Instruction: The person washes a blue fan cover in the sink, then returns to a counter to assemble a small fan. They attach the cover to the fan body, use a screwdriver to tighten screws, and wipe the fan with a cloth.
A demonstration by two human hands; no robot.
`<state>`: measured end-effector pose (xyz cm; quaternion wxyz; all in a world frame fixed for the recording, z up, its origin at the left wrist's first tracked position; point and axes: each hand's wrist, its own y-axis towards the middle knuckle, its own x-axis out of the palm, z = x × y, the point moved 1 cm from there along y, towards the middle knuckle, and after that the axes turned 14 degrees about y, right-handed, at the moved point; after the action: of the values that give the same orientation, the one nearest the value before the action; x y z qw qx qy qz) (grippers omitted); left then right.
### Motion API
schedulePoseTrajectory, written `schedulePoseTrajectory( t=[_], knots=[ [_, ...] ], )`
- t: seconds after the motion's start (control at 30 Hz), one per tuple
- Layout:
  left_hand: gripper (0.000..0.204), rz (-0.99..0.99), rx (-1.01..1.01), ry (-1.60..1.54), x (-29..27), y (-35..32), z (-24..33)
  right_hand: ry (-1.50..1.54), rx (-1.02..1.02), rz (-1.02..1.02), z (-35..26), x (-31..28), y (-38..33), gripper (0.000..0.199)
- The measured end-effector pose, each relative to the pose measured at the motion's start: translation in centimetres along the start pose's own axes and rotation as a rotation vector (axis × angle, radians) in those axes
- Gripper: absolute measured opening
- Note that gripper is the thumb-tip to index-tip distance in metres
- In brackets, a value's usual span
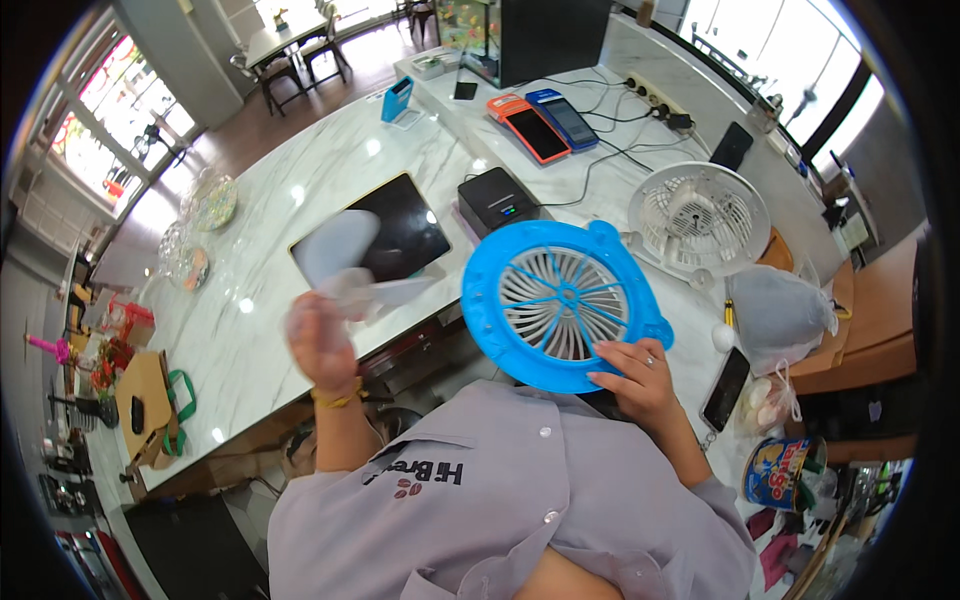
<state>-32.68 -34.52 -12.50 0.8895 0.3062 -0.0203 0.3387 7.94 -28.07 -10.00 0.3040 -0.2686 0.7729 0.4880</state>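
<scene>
A blue fan cover is held up near the middle of the frame. Its lower right edge is gripped by the right hand. The fingers are bent and laid over the front of the rim, and the thumb is hidden, so it cannot be told where it is pressed.

In the left middle of the frame, see-through fan blades seem to be held by the left hand. That hand is half curled, with its fingertips near the middle of the blades. It is blurred, so how tight the grip is cannot be told. A white fan shell is set on the surface in the upper right, and it is touched by neither hand.

The step looks like the handling of loose fan parts. For this, the cover is best held by its thick blue rim, not by the thin white bars, which could be bent. As it is held on one side only, it could be tipped, so a firm grip is needed. The blades are best held by the hard middle, so that the thin wings are not cracked. They should be kept up off the black tablet, so that its glass is not scratched. The black phone on the right should not be bumped by the cover.
</scene>
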Motion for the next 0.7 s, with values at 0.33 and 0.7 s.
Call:
schedulePoseTrajectory(
  t=[0.33, 0.7],
  knots=[
    [0.037, 0.735, 0.362, 0.183, -12.5, -8.5, 16.0, 0.499, -0.679, -0.04, -1.6, 13.3, 12.6, 0.02],
    [0.038, 1.01, 0.021, 0.611, -9.0, -19.9, 16.4, 0.62, -0.888, -0.347, -7.1, 36.5, 17.7, 0.027]
  ],
)
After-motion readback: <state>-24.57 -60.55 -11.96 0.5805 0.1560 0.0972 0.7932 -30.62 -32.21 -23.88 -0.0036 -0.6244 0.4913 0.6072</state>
